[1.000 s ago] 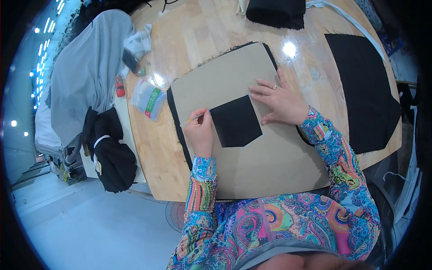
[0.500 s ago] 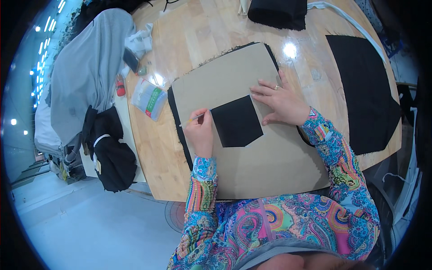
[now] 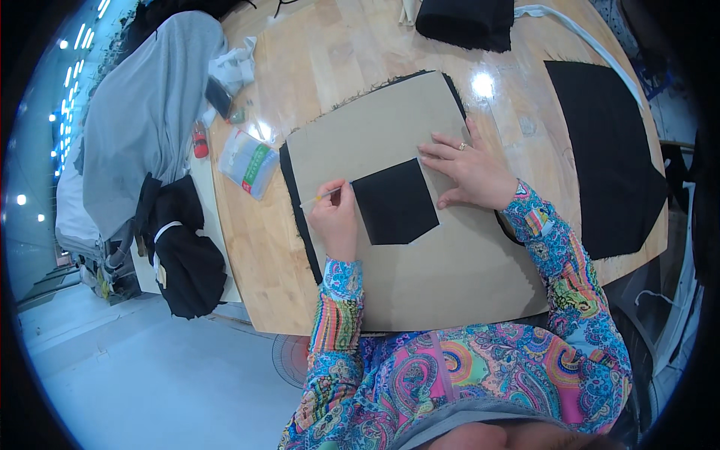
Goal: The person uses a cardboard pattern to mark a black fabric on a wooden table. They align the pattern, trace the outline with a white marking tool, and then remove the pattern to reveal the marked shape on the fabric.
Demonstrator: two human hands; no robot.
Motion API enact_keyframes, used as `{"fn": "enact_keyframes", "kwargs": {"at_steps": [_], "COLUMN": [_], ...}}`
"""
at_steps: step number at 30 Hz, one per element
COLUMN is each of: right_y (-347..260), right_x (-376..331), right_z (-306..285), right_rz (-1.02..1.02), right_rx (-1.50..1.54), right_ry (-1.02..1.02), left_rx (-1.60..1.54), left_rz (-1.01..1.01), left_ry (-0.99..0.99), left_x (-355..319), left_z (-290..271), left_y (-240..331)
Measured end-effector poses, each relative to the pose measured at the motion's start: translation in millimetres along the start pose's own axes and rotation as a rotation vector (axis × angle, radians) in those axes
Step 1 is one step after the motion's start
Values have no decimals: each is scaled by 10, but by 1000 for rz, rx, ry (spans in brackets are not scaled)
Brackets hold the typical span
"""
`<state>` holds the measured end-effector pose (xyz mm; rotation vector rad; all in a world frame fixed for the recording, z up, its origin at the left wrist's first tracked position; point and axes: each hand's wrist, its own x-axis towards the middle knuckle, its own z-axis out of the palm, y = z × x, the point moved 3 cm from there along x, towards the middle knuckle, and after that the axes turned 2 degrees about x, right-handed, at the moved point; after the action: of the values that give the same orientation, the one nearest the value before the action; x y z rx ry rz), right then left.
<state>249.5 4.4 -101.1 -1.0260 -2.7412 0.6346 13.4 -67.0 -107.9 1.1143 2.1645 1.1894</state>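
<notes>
The left hand is closed in a pinch on a slim pencil-like tool, thumb and fingertips together; the tool lies at a slant, its blunt end out to the left and its other end at the upper left corner of a black five-sided area. This area sits within a large beige template; whether it is an opening or a separate piece on top cannot be told. The right hand is unclenched, palm down, fingers spread across the template just beside the upper right edge of the black area. Frayed black fabric projects from under the template along its left and top edges, on the wooden table. Compared with the earlier frames, the pinch, the tool's angle and the right hand's placement on the template are unchanged; the whole view has shifted slightly. A plastic packet lies to the left of the template; a black fabric panel lies to the right, well apart.
</notes>
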Motion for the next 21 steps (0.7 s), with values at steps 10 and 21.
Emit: {"fn": "enact_keyframes", "kwargs": {"at_steps": [10, 21], "right_y": [-2, -21], "right_x": [-4, 1], "right_z": [-12, -24], "right_rz": [6, 13], "right_rx": [-3, -9], "right_ry": [-10, -14], "left_rx": [-162, 73], "left_rz": [4, 90], "left_ry": [18, 24], "left_x": [12, -5], "left_z": [5, -9], "left_y": [-150, -12]}}
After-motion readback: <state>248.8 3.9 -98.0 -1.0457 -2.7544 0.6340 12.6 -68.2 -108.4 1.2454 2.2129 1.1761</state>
